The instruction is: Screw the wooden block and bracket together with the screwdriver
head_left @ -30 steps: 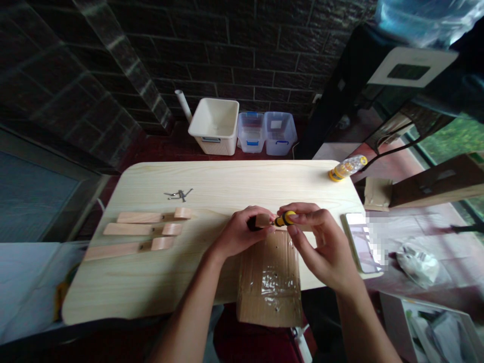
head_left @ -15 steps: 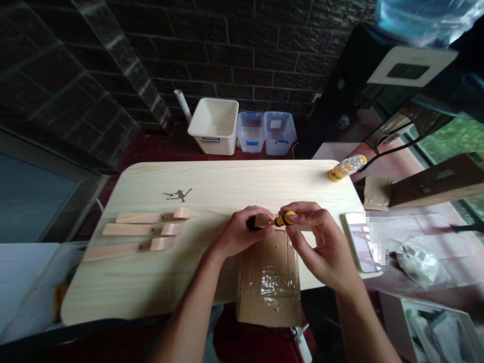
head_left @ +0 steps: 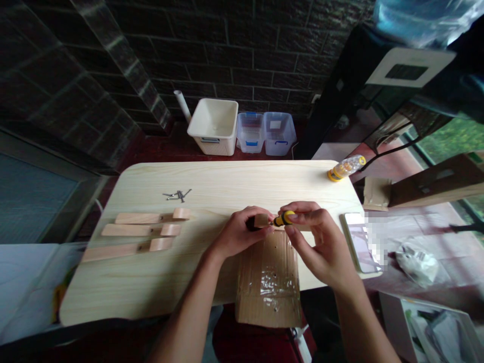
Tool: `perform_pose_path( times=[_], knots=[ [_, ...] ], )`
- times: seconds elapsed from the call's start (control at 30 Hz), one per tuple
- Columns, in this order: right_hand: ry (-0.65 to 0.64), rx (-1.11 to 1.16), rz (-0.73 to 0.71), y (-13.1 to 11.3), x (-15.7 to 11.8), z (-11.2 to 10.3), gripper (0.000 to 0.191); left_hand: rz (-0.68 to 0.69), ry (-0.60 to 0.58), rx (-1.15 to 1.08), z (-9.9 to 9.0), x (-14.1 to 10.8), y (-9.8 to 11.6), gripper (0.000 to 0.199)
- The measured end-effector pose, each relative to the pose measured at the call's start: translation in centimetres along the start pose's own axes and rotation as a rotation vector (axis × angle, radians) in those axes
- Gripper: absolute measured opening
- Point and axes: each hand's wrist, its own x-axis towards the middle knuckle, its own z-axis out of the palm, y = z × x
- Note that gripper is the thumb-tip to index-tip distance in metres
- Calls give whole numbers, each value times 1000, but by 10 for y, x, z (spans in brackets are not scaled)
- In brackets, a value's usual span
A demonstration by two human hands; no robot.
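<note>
Yellow-black screwdriver (head_left: 283, 218) is sitting pinched in right-hand grip (head_left: 325, 244), tip at wooden piece (head_left: 261, 221). Left-hand grip (head_left: 239, 231) is clasping that piece, midway between surface (head_left: 234, 176) far and near edges. Cardboard (head_left: 268, 290) is overhanging near edge.

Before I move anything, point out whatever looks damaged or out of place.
The taped cardboard piece overhangs the near edge of the wood-grain tabletop and bears small, dark, hole-like marks, suggesting wear. Several screws lie in a loose jumble. Nothing looks spilled.
</note>
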Motion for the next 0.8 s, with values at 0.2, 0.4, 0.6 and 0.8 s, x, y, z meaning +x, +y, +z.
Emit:
perform_pose_path(
  times=[0.2,0.4,0.6,0.8],
  knots=[
    [5,-16,-13,-1,0,0,25,-5,-1,11,0,0,0,22],
    [4,12,-2,-1,-1,0,25,-13,12,13,0,0,2,17],
    [14,17,9,1,1,0,24,-6,7,14,0,-1,0,20],
    [12,9,5,-1,0,0,26,0,2,18,-1,-1,-1,21]
  ],
)
